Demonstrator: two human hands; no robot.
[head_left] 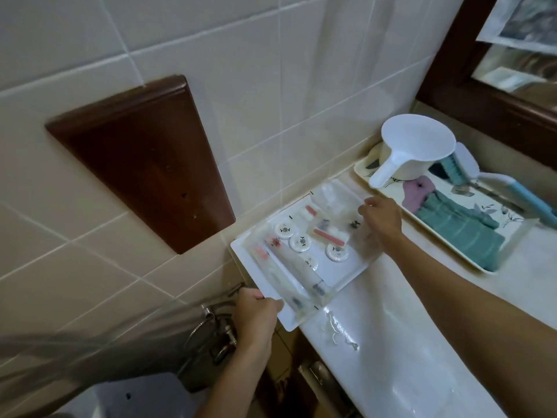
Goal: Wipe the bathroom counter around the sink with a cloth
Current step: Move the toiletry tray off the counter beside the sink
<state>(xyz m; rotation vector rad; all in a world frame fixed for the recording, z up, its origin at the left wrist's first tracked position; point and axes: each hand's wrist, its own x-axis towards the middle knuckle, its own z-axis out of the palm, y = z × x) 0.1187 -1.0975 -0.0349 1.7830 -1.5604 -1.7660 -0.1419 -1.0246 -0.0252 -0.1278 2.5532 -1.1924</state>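
**A:** Where is the cloth?

**B:** At the right of the frame. The teal cloth [458, 227] lies folded on the floral tray [494, 212], beside a purple rag [419, 191]. Neither of our hands touches it.

**A:** And our hands?

**B:** Both hold the white toiletries tray [289, 321] at centre. Our left hand [256, 315] curls round its near corner and our right hand [381, 220] grips the far edge.

**A:** How do we do this step well?

**B:** We judge the tray must stay level, or its round jars [301, 241] will slide. It overhangs the left end of the counter [376, 297], so we should set it somewhere fully supported, clear of the puddle [334, 327]. Then we reach right for the cloth.
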